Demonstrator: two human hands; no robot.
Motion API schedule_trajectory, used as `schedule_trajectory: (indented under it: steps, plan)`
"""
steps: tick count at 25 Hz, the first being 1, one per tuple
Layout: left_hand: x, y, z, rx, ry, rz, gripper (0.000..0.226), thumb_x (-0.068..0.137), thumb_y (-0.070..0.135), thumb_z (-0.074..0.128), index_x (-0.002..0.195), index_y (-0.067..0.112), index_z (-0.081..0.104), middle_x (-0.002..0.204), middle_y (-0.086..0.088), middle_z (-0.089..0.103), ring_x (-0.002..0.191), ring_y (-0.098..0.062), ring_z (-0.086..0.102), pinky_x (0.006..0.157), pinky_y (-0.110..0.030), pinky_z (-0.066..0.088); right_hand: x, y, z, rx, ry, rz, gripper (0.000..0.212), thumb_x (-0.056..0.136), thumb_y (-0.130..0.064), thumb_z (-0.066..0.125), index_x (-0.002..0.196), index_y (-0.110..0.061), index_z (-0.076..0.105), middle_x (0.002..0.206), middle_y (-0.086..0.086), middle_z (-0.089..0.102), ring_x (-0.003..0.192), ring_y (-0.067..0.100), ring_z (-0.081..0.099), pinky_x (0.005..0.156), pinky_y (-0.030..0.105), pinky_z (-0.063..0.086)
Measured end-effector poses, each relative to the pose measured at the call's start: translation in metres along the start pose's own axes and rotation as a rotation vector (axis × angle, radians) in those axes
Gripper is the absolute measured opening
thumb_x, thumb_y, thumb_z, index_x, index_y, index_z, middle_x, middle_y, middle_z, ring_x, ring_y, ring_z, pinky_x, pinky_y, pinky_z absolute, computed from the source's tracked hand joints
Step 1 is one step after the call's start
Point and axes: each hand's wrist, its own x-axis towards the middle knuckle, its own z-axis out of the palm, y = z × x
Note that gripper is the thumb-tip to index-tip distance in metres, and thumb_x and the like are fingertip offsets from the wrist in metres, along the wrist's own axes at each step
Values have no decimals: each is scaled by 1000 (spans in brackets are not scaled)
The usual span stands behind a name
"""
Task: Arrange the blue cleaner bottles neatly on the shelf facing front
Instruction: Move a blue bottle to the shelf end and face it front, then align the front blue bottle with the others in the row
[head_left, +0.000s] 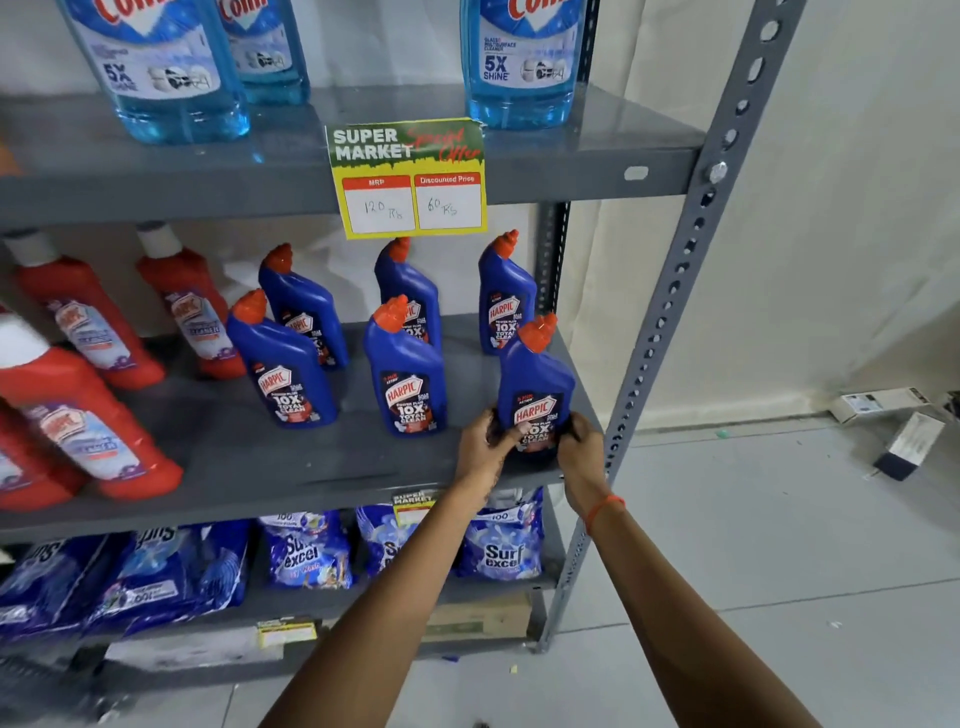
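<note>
On the middle shelf (234, 457) we see six bottles (410, 387) in two rows of three toward its right end, three behind three. Our hands (485, 449) flank the front-right bottle (535, 384) at the shelf's front right corner, with other bottles (98, 441) left.

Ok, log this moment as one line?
step: fronting | left hand + right hand: gripping front-right Harpic bottle at base | label: forward | place: middle shelf front edge
</note>
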Motion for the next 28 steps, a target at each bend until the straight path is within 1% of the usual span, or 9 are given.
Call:
schedule_trajectory:
  steps: [2, 6, 14, 17, 20, 22, 25, 27, 28]
  plan:
    - [-9, 5, 2, -4, 11, -42, 39, 82, 16, 67, 117, 2, 56, 117, -17, 64, 102, -21, 60, 82, -25, 48, -7, -1, -3, 38, -10, 14, 42, 80, 18, 31, 109, 4, 57, 98, 15, 62, 88, 25, 56, 66, 23, 50]
    - [-12, 10, 3, -16, 17, -130, 48, 81, 20, 69, 123, 5, 51, 125, -17, 60, 116, -29, 56, 95, -38, 48, -14, -4, -5, 63, -50, 59, 43, 81, 18, 32, 115, 1, 54, 107, 17, 62, 99, 27, 58, 87, 40, 52]
    - [-11, 13, 0, 4, -13, -150, 52, 80, 20, 70, 125, 7, 48, 128, -18, 58, 119, -30, 54, 96, -40, 47, -20, -9, 2, 148, 2, 110, 41, 86, 15, 34, 122, 3, 49, 119, 23, 61, 101, 26, 57, 86, 37, 50]
    - [-12, 13, -7, 63, -65, -115, 51, 81, 18, 68, 127, 6, 47, 127, -18, 59, 118, -31, 55, 97, -40, 46, -33, -13, 23, 139, 237, 144, 37, 88, 8, 39, 123, 5, 48, 118, 23, 60, 104, 32, 59, 78, 34, 51]
    - [-12, 15, -25, 34, -73, -64, 51, 84, 14, 65, 130, 3, 46, 132, -18, 56, 122, -28, 53, 103, -41, 44, -47, -15, 55, 234, 558, 173, 35, 86, 1, 41, 119, 4, 53, 120, 22, 57, 105, 37, 58, 90, 42, 52]
    - [-20, 22, -47, 96, 108, 65, 37, 86, 19, 63, 119, 5, 56, 115, -16, 67, 105, -25, 63, 93, -38, 51, -60, -23, 80, 344, 594, 215, 29, 88, -1, 42, 113, 4, 56, 115, 16, 55, 101, 32, 55, 90, 38, 49]
    - [-30, 21, -100, 87, 512, 208, 23, 84, 21, 66, 99, 5, 61, 90, -11, 71, 79, -20, 65, 74, -34, 54, -70, -30, 121, 491, 419, 254, 23, 90, -8, 45, 107, 0, 59, 103, 12, 58, 96, 26, 53, 91, 40, 46]
    - [-21, 8, -136, 79, 630, 155, 31, 78, 18, 72, 99, 2, 56, 94, -12, 67, 82, -23, 61, 78, -41, 52, -71, -31, 146, 386, 289, 228, 25, 90, -11, 47, 107, 1, 60, 99, 13, 60, 92, 25, 55, 84, 39, 47]
    - [-11, 1, -150, 97, 586, 91, 40, 75, 19, 74, 105, 1, 53, 101, -14, 65, 90, -25, 61, 84, -41, 51, -70, -30, 157, 278, 247, 182, 25, 89, -14, 48, 106, 0, 59, 103, 16, 62, 94, 26, 55, 84, 37, 47]
